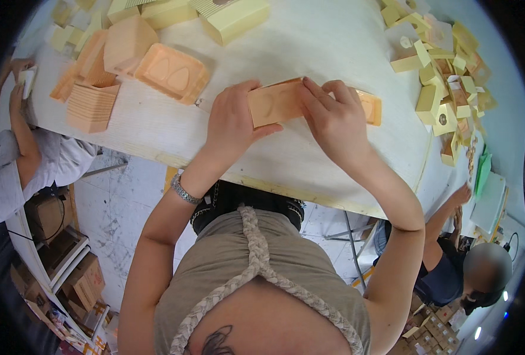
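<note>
You have the peach moulded tray (277,105) between both hands, raised a little in front of you over the near part of the worktop (310,50). The fingers of your left hand (230,118) are curled round its left end, only as far apart as the tray needs, with the thumb lying along the lower edge. The fingers of your right hand (336,121) are nearly closed, pinching the upper right corner; how firmly they press cannot be told from here.

The walls look thin, so a light, even hold should serve you better than a squeeze. Let the left hand bear the weight and steady the end, and leave the finer work at the corner to the right fingertips. Press along the rim rather than on the shallow hollows in the face, which would probably dent first. The tray sits slightly tilted, right end higher; level it before you push on any edge, or the corner may buckle.

Mind your right wrist: another peach tray (372,107) lies just beyond that hand, partly hidden by it, and a careless sweep could knock it. On your left, a flat peach tray (172,73) lies near the ribbed peach stack (93,106), so give that elbow room too. The yellow cartons (446,89) at the right are well apart from your hands.
</note>
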Tool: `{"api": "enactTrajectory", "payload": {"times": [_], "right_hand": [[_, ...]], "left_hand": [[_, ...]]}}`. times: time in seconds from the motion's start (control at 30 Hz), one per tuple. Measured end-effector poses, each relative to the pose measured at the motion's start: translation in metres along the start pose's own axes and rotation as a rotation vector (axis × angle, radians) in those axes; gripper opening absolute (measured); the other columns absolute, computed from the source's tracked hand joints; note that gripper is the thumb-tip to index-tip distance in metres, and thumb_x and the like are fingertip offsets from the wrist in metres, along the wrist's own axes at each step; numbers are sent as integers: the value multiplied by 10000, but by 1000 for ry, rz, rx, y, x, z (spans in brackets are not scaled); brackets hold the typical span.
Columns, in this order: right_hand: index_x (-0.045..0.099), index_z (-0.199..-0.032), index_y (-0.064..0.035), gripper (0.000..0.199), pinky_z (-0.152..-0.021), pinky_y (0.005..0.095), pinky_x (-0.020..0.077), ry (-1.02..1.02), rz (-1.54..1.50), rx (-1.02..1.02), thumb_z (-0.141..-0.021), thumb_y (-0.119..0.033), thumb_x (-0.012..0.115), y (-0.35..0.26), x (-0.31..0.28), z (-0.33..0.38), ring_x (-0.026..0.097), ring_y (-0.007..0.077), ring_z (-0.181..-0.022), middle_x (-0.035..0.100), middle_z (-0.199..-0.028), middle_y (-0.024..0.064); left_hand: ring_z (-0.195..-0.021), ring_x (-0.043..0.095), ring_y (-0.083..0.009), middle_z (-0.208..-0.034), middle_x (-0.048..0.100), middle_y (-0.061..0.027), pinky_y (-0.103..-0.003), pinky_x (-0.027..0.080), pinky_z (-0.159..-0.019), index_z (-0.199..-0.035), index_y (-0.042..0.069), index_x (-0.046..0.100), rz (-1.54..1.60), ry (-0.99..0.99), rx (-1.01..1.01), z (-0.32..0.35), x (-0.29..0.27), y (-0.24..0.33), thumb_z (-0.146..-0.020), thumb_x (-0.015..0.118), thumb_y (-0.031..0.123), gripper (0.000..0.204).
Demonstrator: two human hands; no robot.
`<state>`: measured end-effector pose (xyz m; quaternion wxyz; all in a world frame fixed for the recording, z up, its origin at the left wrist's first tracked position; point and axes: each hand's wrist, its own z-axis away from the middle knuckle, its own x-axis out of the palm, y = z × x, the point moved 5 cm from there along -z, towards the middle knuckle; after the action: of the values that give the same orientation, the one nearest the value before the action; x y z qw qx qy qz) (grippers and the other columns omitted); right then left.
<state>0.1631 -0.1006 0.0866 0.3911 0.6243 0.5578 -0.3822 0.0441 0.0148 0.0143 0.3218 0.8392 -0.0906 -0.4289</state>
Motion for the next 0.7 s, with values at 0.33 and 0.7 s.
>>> {"api": "enactTrajectory", "payload": {"times": [0.33,0.7], "right_hand": [[742,-947,-88,164,-699,363,378,-88,-366,316,-789,-66,706,11,3,-5,516,197,-752,719,-832,13],[750,-937,-70,183,-671,358,439,-217,-418,238,-774,-17,687,17,7,-6,522,241,-693,679,-737,54]], "left_hand": [[-1071,552,-355,-1215,558,-152,-459,439,-921,-1260,-6,419,13,-21,23,3,-1,1,-630,885,359,865],[-1069,556,-367,-1216,559,-163,-450,466,-906,-1251,7,421,141,-85,0,1,-3,-2,-645,883,325,825]]}}
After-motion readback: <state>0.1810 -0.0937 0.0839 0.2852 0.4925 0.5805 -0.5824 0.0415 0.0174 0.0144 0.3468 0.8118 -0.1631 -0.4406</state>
